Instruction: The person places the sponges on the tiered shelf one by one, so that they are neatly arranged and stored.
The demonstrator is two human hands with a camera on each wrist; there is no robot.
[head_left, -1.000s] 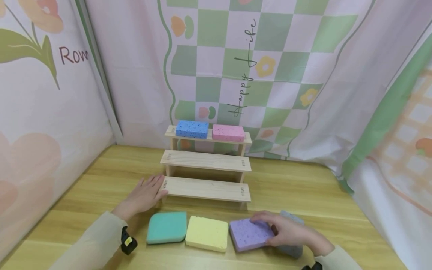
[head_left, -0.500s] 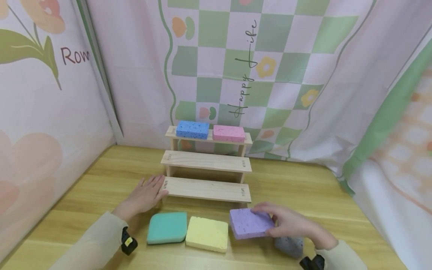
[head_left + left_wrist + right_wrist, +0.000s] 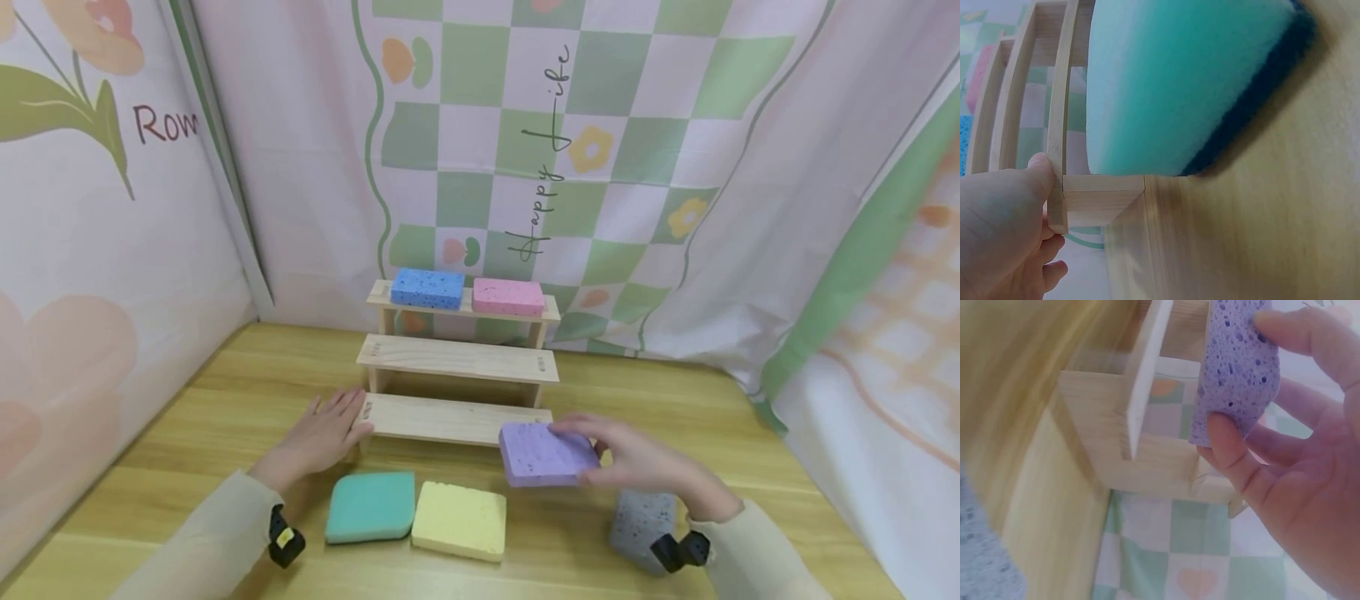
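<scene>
"What hangs behind the wooden desk (image 3: 645, 400)?"
"A pale curtain (image 3: 487, 150), green-checked, with 'Happy Life' running sideways."
"And on the left?"
"White, flower-printed cloth (image 3: 112, 258) alongside the desk."

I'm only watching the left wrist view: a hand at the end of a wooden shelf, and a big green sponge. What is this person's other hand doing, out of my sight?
Observer: The right hand is holding a purple sponge.
Visitor: Oh! And does that green sponge I see have a neighbour?
Observer: Yes, a yellow sponge lies beside it, to its right in the head view.
Visitor: Any other sponge lying on the table?
Observer: A grey sponge, partly hidden in the head view by the black device on the right wrist.
</scene>
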